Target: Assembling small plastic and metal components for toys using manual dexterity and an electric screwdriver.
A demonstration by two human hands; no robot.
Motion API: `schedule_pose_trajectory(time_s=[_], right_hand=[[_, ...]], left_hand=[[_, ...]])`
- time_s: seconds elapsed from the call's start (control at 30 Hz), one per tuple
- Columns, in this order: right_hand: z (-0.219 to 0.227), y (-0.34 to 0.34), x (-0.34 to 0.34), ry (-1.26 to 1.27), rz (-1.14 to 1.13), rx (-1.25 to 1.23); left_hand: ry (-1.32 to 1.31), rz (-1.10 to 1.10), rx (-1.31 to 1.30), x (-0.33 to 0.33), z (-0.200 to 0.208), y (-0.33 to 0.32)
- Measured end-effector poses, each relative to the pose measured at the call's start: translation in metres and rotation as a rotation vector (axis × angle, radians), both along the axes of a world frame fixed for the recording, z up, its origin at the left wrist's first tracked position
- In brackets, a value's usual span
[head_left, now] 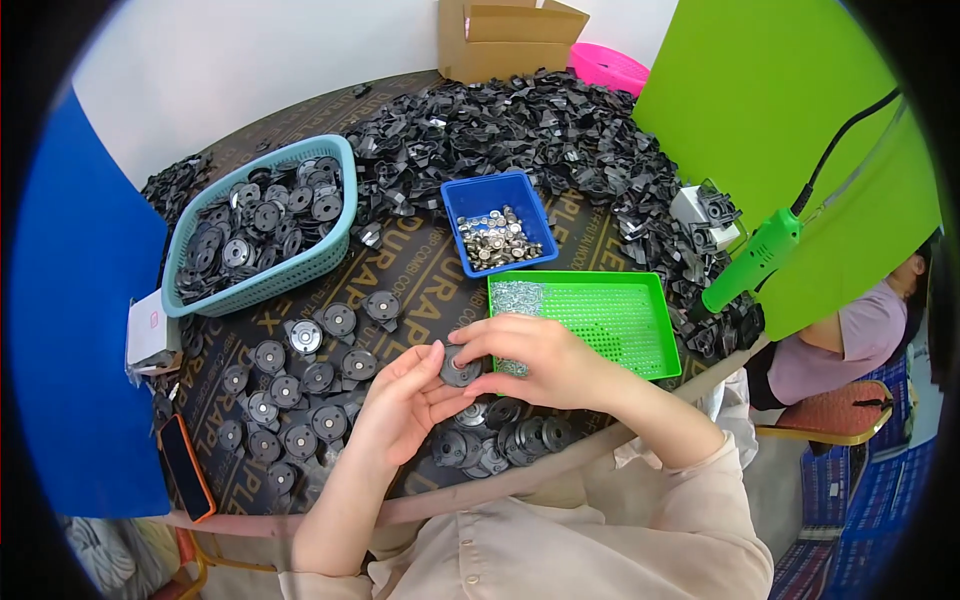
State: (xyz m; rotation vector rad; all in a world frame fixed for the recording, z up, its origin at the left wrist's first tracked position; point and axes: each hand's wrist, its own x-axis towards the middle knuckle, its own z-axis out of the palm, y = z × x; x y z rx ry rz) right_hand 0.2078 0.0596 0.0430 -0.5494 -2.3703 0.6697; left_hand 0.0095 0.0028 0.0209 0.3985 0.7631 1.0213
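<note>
Above the table's near edge, my left hand [398, 402] and my right hand [540, 358] meet around one round dark grey disc part [458, 372]. The left fingers and thumb cradle it from the left and below. My right fingers close on it from above and the right, covering part of its face. Several similar disc parts [300, 440] lie spread on the table to the left, some with a shiny metal centre. Just below my hands sits another cluster of disc parts [525, 440]. A green tray [630, 325] with small silvery pieces [515, 298] is partly behind my right hand.
A blue bin [450, 215] of metal pieces stands beyond the tray. A light-blue basket [345, 200] of discs is at left; a phone [185, 465] lies below it. Black parts [530, 125] are heaped behind, near a cardboard box [520, 40]. A green electric screwdriver [750, 262] hangs at right.
</note>
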Motion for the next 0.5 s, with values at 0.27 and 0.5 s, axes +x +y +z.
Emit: schedule_pose_trajectory(time_s=[0.27, 0.5], right_hand=[[0.058, -0.018, 0.077, -0.01, -0.04, -0.284], [0.039, -0.05, 0.265, -0.489, -1.152, -0.204]], left_hand=[[0.072, 0.134, 0.0, -0.002, 0.001, 0.0], [0.105, 0.106, 0.056, 0.009, 0.007, -0.003]])
